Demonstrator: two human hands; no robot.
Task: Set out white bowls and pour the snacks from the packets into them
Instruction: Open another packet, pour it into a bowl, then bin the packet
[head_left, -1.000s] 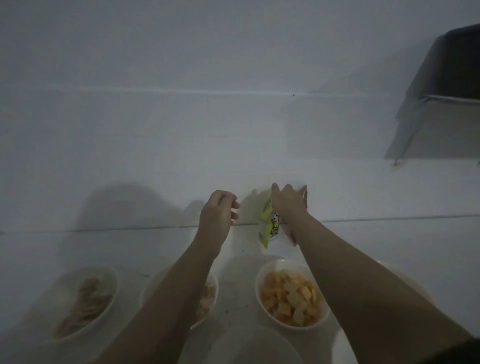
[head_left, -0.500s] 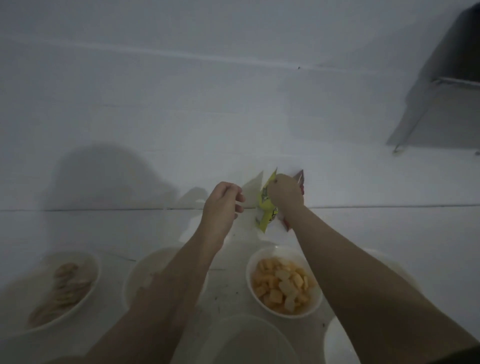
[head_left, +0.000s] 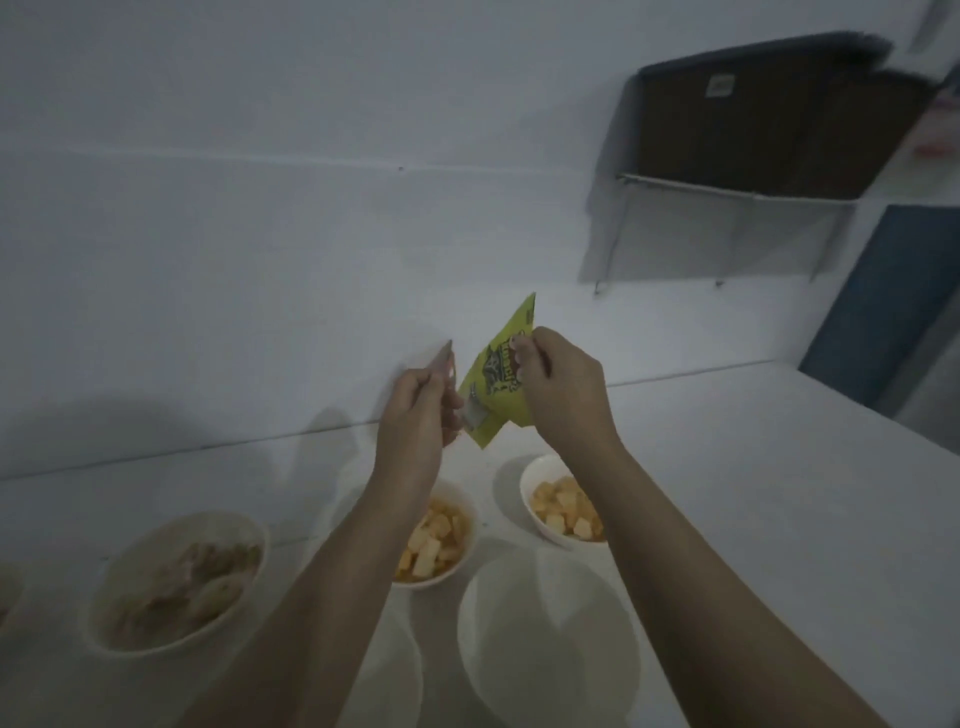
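- A bowl of brownish snacks sits on the worktop, below and left of the hands.
- The left hand is curled, pinching a torn-off strip of wrapper.
- Under the left forearm, a bowl of yellow cubes.
- Between the hands, the yellow packet is held up above the bowls.
- The right hand pinches the packet's upper edge.
- Below the right hand, a second bowl of cubes; nearer, an empty bowl.
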